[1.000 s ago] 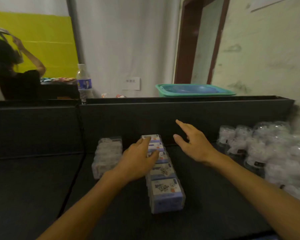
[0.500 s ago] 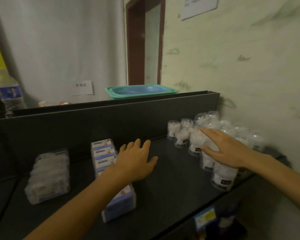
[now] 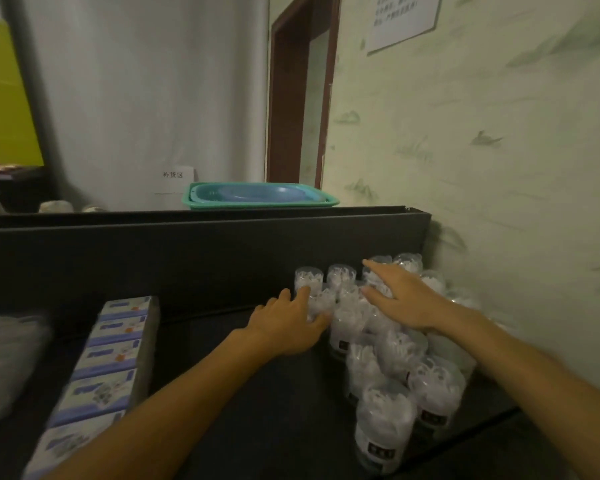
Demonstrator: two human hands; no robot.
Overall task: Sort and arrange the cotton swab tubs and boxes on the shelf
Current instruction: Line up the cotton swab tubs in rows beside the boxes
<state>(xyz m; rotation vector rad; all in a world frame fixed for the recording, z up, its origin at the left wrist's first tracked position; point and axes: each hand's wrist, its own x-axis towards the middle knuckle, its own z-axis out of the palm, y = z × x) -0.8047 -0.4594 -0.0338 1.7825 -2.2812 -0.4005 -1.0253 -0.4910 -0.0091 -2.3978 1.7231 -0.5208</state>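
A cluster of clear cotton swab tubs (image 3: 388, 344) is crowded at the right end of the dark shelf (image 3: 257, 410). The left hand (image 3: 288, 323) is laid flat against its left edge; the right hand (image 3: 402, 299) is spread over the tubs' tops, neither grasping. A row of blue boxes (image 3: 108, 362) lies well left. A teal basin (image 3: 257, 195) holding a blue one is seen behind.

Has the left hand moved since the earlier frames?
Yes. The left hand left the row of boxes and went right to the clear tubs.
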